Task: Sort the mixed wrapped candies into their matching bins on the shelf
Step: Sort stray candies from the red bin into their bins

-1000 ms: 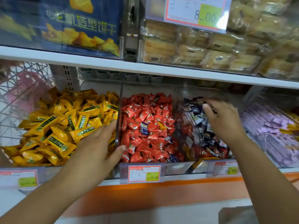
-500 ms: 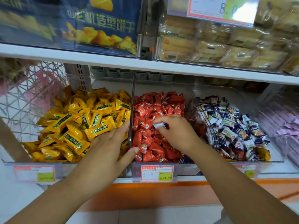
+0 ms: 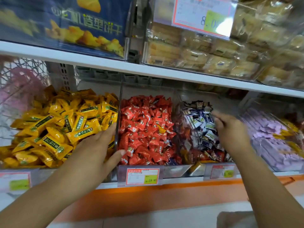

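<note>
Where the lower shelf starts at left, yellow candies (image 3: 62,125) lie heaped in the first bin. Left hand (image 3: 97,148): fingers straight and relaxed, laid across the clear divider (image 3: 118,112), fingertips on the yellow candies, thumb against the red candies (image 3: 146,125) of the middle bin; holds nothing. Blue-and-white candies (image 3: 199,127): third bin, some red ones mixed in at the front. Right hand (image 3: 232,129): blurred, hovers over them; grip cannot be told. Purple candies (image 3: 271,140): far-right bin.
</note>
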